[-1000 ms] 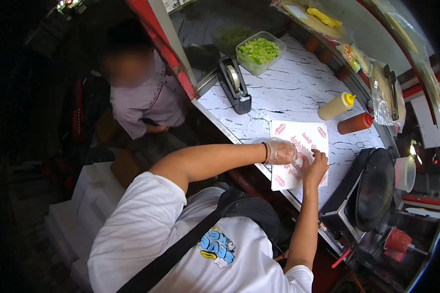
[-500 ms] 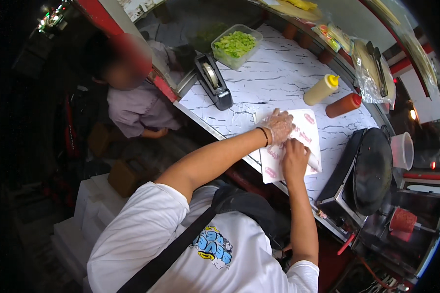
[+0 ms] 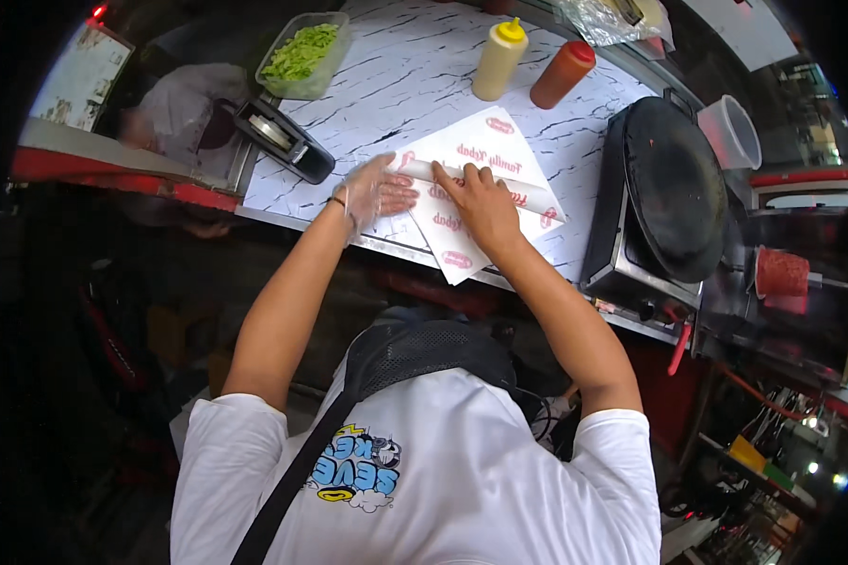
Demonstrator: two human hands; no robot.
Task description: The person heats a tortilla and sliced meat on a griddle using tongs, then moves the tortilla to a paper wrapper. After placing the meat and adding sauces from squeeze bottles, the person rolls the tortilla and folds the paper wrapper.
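Observation:
A white paper roll with red print (image 3: 531,196) lies across a stack of printed wrapping paper sheets (image 3: 492,141) at the counter's front edge. My right hand (image 3: 485,209), bare, rests on the roll's middle with its fingers spread over it. My left hand (image 3: 372,196), in a clear plastic glove, is at the roll's left end, thumb and fingers apart. What is inside the roll is hidden by the paper. A black tape dispenser (image 3: 287,143) stands left of the gloved hand.
Behind the paper stand a cream sauce bottle (image 3: 501,64) and a red one (image 3: 562,77). A tub of chopped lettuce (image 3: 303,55) sits far left. Rightward are a round black griddle (image 3: 678,188), a clear plastic tub (image 3: 730,135) and a meat cone (image 3: 780,273). Beyond the counter's left end is a person (image 3: 181,108).
My left hand has gone from the top of the paper to the roll's left end. My right hand now lies flatter on the roll, which stretches across the sheets. The view has turned.

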